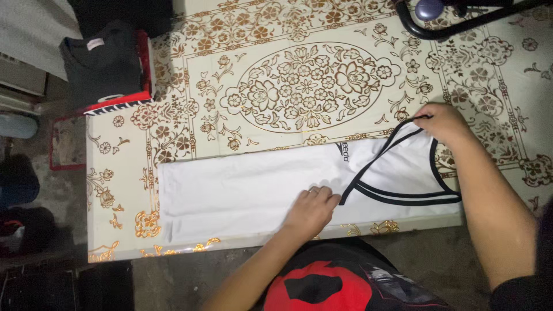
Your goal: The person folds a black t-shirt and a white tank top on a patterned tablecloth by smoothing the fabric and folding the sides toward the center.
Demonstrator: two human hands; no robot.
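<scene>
1. Table [173,138]: covered by a cream cloth with a gold and brown flower pattern; seen from above, with the person at its near edge.
2. White shirt [242,193]: a sleeveless garment with black trim, lying flat and folded lengthwise along the near edge of the table, its hem toward the left and its shoulder straps toward the right.
3. Left hand [311,208]: rests palm down on the middle of the white shirt, fingers spread flat, clasping nothing; a ring shows on 1 finger.
4. Right hand [446,124]: pinches the black-edged shoulder strap [403,129] at the far right corner of the shirt, fingers closed on the fabric.
5. Black shirt [102,60]: folded, lying on a red box [124,103] at the far left corner of the table, well apart from both hands.
6. Black tube [455,26]: curved, crossing the far right corner of the table.
</scene>
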